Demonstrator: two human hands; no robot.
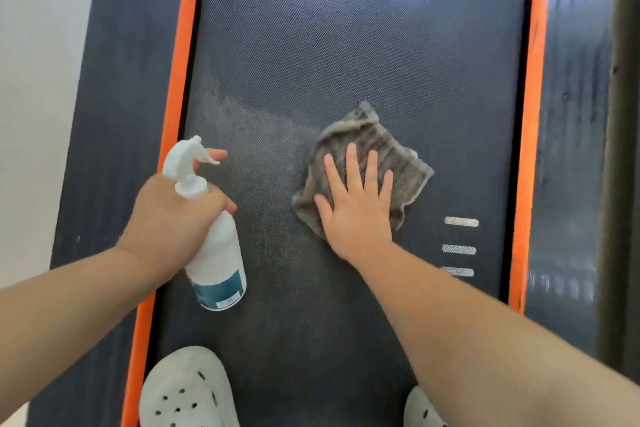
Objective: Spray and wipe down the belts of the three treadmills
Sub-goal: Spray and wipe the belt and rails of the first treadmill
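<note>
On treadmill belt (346, 45), between orange side strips (180, 80): grey-brown cloth (377, 146) lies crumpled, right of belt centre. Right hand (356, 204) flat on cloth, fingers spread, palm pressing down, nothing clenched. Left hand (173, 222) left of cloth, near orange strip, wrapped tight around neck of white spray bottle (214, 253); nozzle aimed toward belt, index finger extended by trigger. Dull damp-looking patch on belt between bottle and cloth. Three pale dashes (460, 248) on belt just right of cloth. White perforated clogs (187, 392) on belt's near end.
</note>
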